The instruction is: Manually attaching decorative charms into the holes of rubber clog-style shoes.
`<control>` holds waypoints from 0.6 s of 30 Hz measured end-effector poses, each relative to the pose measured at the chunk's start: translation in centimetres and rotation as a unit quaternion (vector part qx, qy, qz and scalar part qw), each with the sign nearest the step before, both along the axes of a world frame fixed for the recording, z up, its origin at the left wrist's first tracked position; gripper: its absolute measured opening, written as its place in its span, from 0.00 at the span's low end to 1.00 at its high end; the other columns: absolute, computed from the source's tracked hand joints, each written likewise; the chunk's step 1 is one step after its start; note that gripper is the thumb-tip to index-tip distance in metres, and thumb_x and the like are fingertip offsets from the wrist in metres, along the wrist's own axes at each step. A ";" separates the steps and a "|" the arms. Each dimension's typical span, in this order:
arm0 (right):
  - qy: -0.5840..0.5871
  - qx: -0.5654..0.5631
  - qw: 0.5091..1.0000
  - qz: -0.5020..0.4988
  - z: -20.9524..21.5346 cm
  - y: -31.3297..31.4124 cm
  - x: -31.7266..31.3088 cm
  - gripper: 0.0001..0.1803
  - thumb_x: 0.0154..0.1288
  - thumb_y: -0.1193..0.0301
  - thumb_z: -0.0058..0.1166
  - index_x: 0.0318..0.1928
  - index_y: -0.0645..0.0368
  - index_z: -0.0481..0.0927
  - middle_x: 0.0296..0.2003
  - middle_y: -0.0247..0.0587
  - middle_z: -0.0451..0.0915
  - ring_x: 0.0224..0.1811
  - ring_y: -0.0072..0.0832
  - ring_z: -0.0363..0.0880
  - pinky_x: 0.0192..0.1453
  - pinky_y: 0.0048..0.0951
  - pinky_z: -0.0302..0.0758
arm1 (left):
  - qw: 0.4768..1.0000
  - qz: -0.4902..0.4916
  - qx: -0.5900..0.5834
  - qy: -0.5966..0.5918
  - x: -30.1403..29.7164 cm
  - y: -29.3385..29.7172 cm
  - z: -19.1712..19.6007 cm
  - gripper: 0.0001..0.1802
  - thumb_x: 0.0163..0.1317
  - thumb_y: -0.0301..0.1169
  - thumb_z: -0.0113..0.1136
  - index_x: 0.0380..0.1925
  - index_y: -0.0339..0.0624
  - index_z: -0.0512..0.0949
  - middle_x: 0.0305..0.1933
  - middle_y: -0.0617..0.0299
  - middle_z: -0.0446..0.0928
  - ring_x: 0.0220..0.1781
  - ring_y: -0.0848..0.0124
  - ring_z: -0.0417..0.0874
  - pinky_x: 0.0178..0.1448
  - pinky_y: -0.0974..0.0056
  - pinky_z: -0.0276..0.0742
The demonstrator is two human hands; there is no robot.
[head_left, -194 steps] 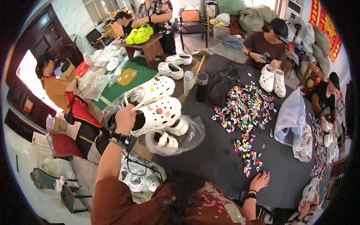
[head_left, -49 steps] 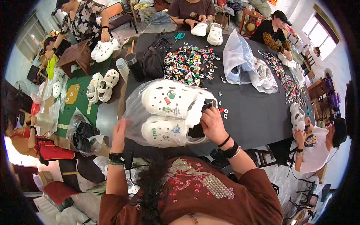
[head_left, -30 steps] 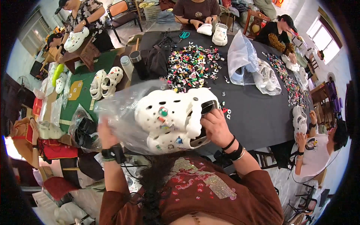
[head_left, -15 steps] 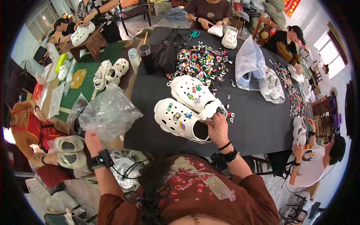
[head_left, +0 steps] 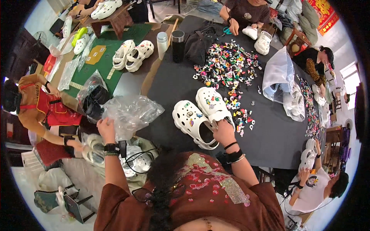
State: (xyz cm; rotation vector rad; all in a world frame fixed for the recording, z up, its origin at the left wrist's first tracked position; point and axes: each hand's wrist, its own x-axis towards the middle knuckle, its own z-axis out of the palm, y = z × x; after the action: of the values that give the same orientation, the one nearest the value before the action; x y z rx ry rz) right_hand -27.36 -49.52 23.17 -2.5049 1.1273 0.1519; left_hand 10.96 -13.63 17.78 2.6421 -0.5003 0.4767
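Note:
A pair of white clogs with colourful shoe charms is near the table's front edge, the left clog [head_left: 191,122] beside the right clog [head_left: 211,103]. My right hand [head_left: 223,133] is closed on the heel end of the right clog, fingers partly hidden at its opening. Farther left, my left hand [head_left: 106,130] grips the edge of a crumpled clear plastic bag [head_left: 133,114], which spreads over the table's left corner toward the clogs.
Loose shoe charms [head_left: 231,63] lie heaped beyond the clogs on the black table [head_left: 269,138]. A bottle [head_left: 162,44], a black tumbler [head_left: 177,46] and a dark bag [head_left: 198,48] stand at the back left. Bagged shoes [head_left: 295,102] lie right. Several people work around.
The view has shifted, so the scene sits farther right. The clogs have come nearer to me, uncovering charms behind them. My left hand has moved the plastic bag slightly; it looks flatter.

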 end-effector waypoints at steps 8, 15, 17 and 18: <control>-0.040 -0.036 0.997 0.061 -1.2 0.4 0.7 0.14 0.56 0.61 0.54 0.32 0.58 0.84 0.33 0.56 0.81 0.34 0.51 0.81 0.39 0.46 0.78 | 0.943 0.022 -0.244 0.226 1.0 -3.5 4.3 0.16 0.54 0.30 0.61 0.39 0.30 0.74 0.34 0.54 0.79 0.33 0.69 0.80 0.37 0.64 0.76; -0.010 -0.049 0.998 0.036 -0.9 0.7 0.1 0.15 0.56 0.60 0.56 0.37 0.57 0.82 0.30 0.54 0.81 0.32 0.51 0.81 0.37 0.47 0.78 | 0.831 0.025 -0.476 0.288 9.0 -8.1 9.1 0.25 0.54 0.26 0.62 0.50 0.34 0.66 0.38 0.56 0.75 0.32 0.72 0.75 0.32 0.68 0.73; 0.055 -0.063 0.996 0.037 -2.1 0.2 -1.0 0.16 0.55 0.58 0.56 0.37 0.58 0.82 0.29 0.54 0.81 0.31 0.52 0.81 0.36 0.47 0.78 | 0.843 0.020 -0.492 0.216 12.4 -10.0 11.4 0.27 0.54 0.25 0.62 0.53 0.34 0.64 0.37 0.56 0.74 0.31 0.72 0.75 0.31 0.68 0.72; 0.012 -0.056 0.998 0.000 -2.0 0.5 -0.8 0.17 0.52 0.58 0.59 0.31 0.61 0.82 0.27 0.57 0.81 0.32 0.52 0.81 0.38 0.47 0.77 | 0.883 0.038 -0.439 0.159 15.9 -9.2 11.0 0.29 0.53 0.25 0.63 0.54 0.33 0.63 0.36 0.56 0.74 0.31 0.73 0.75 0.30 0.67 0.72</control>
State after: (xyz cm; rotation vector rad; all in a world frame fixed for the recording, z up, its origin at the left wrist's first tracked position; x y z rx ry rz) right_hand -28.18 -49.07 21.20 -2.6077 1.1753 0.1236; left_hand 26.82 -22.79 28.80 1.7969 -0.0351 0.1993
